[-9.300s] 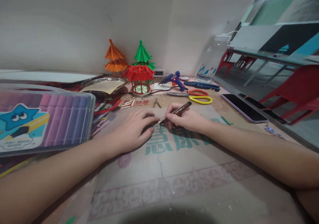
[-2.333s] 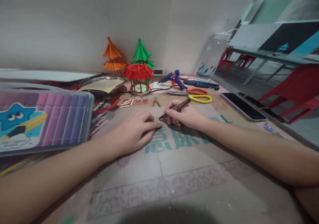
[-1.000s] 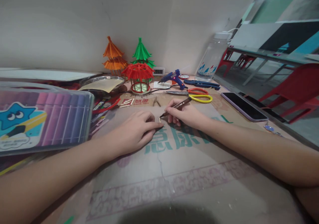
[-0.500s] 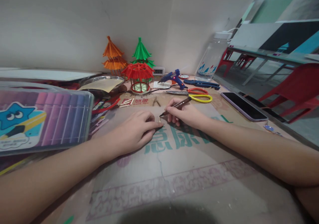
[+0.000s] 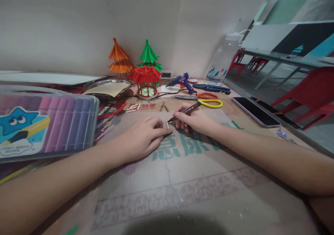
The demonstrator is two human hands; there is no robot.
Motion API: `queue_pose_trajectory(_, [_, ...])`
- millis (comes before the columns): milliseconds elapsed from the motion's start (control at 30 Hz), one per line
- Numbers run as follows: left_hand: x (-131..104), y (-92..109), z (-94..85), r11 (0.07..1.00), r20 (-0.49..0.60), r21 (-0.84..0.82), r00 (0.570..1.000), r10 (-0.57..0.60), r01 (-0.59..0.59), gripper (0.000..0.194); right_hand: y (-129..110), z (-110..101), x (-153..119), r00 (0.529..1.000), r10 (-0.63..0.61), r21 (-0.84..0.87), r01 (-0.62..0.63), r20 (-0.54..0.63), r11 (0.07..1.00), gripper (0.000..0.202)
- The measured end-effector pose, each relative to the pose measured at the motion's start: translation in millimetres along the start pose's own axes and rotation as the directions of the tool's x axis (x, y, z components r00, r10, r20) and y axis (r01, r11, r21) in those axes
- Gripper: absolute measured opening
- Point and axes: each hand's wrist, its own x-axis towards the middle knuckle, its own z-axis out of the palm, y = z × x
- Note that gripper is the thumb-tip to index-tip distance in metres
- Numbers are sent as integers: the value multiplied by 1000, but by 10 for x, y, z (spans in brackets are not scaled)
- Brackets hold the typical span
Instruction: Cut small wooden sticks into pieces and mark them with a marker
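My right hand (image 5: 195, 119) is closed around a dark brown marker (image 5: 192, 107). The marker's tip meets the upper end of a short pale stick (image 5: 168, 125) on the covered table. At the lower end of that stick, my left hand (image 5: 144, 134) holds it down with its fingertips, the other fingers curled. Several pale sticks (image 5: 133, 107) lie just beyond my left hand, beside a few brown sticks (image 5: 165, 106). A red-roofed model pavilion (image 5: 145, 76) stands behind them, with an orange one (image 5: 119, 55) and a green one (image 5: 148, 52) farther back.
A marker case (image 5: 68, 123) fills the left side, near a metal tray (image 5: 109, 87). Along the back are a blue glue gun (image 5: 181, 81), scissors (image 5: 208, 102), a blue-handled tool (image 5: 212, 88) and a bottle (image 5: 221, 59). A phone (image 5: 255, 112) lies right. Red chairs (image 5: 309, 92) stand beyond.
Both hands stay almost in place, with the marker tip still at the pale stick. The whole view has shifted very slightly.
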Motion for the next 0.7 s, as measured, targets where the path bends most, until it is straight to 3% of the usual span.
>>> queue_pose_trajectory(400, [-7, -12, 16, 1000, -4, -21, 1000, -12, 12, 37, 9, -33, -18, 995, -2, -24, 5, 98, 1000, 11])
queue_pose_trajectory(700, [-3, -3, 12, 1000, -24, -19, 1000, -6, 6, 37, 31, -7, 2, 1000, -9, -5, 9, 12, 1000, 13])
